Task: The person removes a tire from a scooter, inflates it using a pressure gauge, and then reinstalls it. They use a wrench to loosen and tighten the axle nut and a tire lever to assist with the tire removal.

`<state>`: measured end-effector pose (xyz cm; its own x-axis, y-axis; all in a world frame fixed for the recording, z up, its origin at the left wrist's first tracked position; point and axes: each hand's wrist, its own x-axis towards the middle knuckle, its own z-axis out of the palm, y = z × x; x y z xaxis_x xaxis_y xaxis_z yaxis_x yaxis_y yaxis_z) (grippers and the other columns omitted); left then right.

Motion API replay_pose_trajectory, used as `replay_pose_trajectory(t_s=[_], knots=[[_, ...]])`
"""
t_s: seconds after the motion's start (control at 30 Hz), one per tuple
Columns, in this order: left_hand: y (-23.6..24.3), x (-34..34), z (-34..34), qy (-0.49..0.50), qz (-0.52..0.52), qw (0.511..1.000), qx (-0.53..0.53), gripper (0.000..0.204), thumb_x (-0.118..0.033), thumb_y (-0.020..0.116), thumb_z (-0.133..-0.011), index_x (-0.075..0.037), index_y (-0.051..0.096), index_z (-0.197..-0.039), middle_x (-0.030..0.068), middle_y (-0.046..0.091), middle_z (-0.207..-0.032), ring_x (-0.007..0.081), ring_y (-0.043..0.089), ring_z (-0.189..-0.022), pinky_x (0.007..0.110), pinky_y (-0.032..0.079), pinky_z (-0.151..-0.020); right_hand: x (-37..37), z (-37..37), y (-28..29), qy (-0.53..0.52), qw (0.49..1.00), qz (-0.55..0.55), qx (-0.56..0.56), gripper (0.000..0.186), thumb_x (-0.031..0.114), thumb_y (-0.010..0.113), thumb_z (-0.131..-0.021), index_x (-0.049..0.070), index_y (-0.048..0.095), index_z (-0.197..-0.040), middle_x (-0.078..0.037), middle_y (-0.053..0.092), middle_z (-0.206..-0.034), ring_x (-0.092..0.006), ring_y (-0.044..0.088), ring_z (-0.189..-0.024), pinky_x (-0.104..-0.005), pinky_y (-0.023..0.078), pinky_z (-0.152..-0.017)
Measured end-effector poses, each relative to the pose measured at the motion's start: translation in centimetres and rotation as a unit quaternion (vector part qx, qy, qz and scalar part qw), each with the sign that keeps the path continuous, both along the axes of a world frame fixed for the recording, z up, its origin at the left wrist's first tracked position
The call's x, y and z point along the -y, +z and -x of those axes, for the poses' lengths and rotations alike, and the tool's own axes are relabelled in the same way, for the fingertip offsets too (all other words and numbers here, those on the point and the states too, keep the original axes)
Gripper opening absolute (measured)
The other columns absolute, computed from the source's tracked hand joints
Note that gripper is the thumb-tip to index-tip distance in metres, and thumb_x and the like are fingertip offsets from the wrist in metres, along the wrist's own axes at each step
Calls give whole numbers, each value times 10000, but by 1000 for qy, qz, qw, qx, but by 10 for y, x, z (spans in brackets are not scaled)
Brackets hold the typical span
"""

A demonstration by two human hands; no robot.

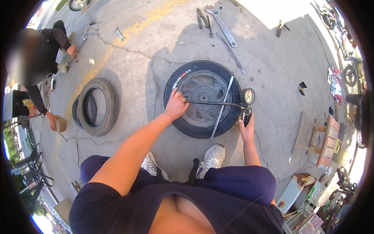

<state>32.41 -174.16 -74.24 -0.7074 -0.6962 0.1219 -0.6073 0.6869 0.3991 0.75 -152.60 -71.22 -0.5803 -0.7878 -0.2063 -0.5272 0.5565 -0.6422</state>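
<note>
A wheel with a black tyre (187, 126) lies flat on the concrete in front of my feet. My right hand (247, 128) is wrapped round a tyre inflator (245, 112) at the wheel's right edge, its round gauge (247, 96) facing up. From it a thin black hose (214, 103) runs left across the rim. The fingers of my left hand (176, 104) are closed on the hose's end over the rim's left side; the valve is hidden there. A flat metal bar (222, 108) lies aslant across the tyre and rim.
Two worn tyres (111, 109) stand at left, leaning together. Beyond the wheel lie an adjustable wrench (224, 29), pliers (202, 18) and a tyre lever (231, 53). Another person (52, 41) crouches at far left, one hand on a block (60, 124). A low stool (328, 136) stands right.
</note>
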Motion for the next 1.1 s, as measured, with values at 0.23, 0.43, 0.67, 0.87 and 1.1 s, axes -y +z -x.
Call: replay_pose_trajectory(t_s=[0.23,0.43,0.67,0.87,1.1], knots=[[6,-4,-12,0,-19,1000,2,291,-315,665,-791,-34,669,-716,94,634,-752,237,544,-1000,447,252,-1150,-6,-9,3,-35,993,14,112,807,241,656,-898,-117,215,-1472,-300,360,-1466,-364,374,-1371,-394,285,-1133],[3,0,-12,27,-16,999,-9,309,-338,663,-814,-37,708,-759,88,654,-788,239,553,-1010,446,258,-1141,3,-10,17,-23,998,1,56,863,299,695,-866,-134,236,-1455,-315,338,-1477,-378,339,-1396,-392,264,-1147],[39,37,0,-164,-206,963,-54,310,-24,666,-777,-35,622,-1085,142,619,-1039,346,596,-1008,425,481,-836,10,4,14,-26,999,-42,-9,1053,514,721,-793,-99,202,-1473,-301,445,-1352,-409,488,-1250,-426,413,-1037],[76,37,21,-130,-205,969,-42,239,-54,729,-751,7,655,-970,160,650,-848,344,640,-828,384,501,-727,-1,14,21,-61,997,-35,-12,1078,592,696,-780,-65,211,-1484,-299,476,-1316,-426,512,-1216,-458,442,-1003],[126,46,65,-217,-56,969,-100,170,-20,701,-770,12,643,-927,122,619,-916,303,591,-822,361,480,-739,-43,62,36,-116,992,-27,-46,861,359,710,-803,-32,308,-1456,-275,564,-1244,-401,561,-1151,-438,457,-972]])
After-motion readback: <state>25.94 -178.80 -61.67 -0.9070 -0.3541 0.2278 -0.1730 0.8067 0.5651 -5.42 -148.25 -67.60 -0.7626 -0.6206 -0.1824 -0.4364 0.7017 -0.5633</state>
